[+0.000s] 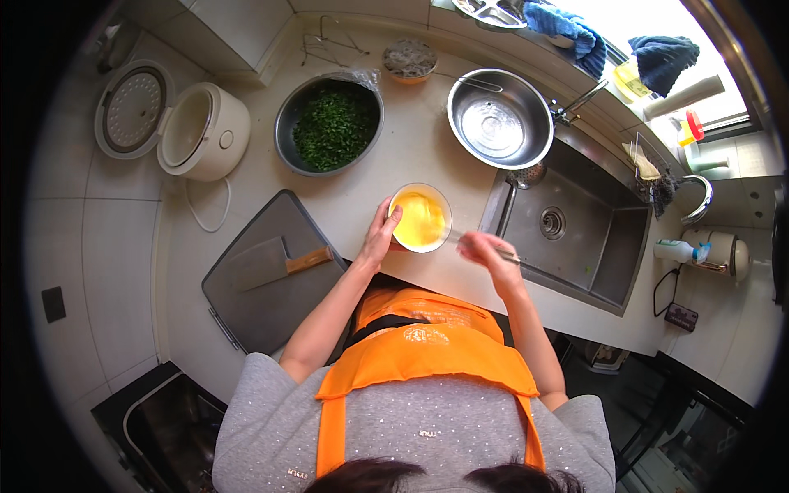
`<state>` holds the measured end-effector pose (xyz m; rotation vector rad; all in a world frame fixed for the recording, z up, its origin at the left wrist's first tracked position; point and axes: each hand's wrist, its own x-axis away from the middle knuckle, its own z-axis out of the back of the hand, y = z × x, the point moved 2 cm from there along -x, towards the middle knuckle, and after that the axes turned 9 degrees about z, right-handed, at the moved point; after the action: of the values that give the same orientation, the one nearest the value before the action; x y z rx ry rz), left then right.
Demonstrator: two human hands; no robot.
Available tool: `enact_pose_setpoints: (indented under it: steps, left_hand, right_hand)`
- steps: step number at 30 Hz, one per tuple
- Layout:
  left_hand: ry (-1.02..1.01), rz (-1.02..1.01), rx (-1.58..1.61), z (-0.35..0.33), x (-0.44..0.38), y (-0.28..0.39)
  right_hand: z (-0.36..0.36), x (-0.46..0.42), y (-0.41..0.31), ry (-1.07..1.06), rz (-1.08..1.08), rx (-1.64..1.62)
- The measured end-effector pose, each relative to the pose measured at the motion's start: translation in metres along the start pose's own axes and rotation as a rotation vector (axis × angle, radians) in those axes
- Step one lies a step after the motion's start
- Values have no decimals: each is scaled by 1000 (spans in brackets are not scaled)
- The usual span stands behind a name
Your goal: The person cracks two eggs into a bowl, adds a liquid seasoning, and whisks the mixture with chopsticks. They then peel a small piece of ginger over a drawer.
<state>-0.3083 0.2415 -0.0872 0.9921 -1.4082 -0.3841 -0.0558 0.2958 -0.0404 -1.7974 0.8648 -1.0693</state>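
My left hand (382,233) grips the side of a white bowl (451,217), its thumb resting on the rim. Inside the bowl is a yellow liquid (418,217) that looks like beaten egg. The bowl is tilted a little at the counter's front edge. My right hand (490,254) is closed around thin utensils, perhaps chopsticks (509,255), whose far ends reach over the bowl's right side. Motion blur hides those ends. Just beyond the bowl, a metal basin (283,143) of chopped green leaves (333,130) stands on the counter.
A cleaver (262,264) lies on a grey cutting board (246,314) at left, near an open rice cooker (209,132). A steel basin (493,126) overlaps the far corner of the sink (579,246). A skimmer (527,175) rests at the sink's edge. Behind sits a small bowl (410,60).
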Motion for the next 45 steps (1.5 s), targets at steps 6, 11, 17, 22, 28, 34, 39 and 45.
enact_pose_setpoints:
  steps: [6, 11, 17, 22, 28, 34, 39, 45]
  left_hand:
    - [-44, 29, -22, -2, 3, 6]
    - [-142, 88, -41, -2, 1, 10]
    - [-127, 81, -75, 3, -7, -6]
    - [-98, 66, -58, 3, -1, -7]
    - [-199, 68, -189, 14, -7, 3]
    - [-457, 347, -517, 21, -8, 38]
    - [-553, 444, -537, 21, -19, 37]
    - [-527, 405, -503, 16, -17, 33]
  right_hand:
    - [7, -3, 3, -20, -37, -19]
    - [11, -2, 16, 16, 11, -27]
    - [9, 1, 17, -38, 22, -10]
    - [6, -2, 10, 91, 23, -3]
    - [9, -2, -2, 53, 13, 60]
    - [6, -5, -29, -98, -28, 164]
    - [4, -9, -34, -46, 9, 194]
    - [9, -1, -29, -119, -54, 102]
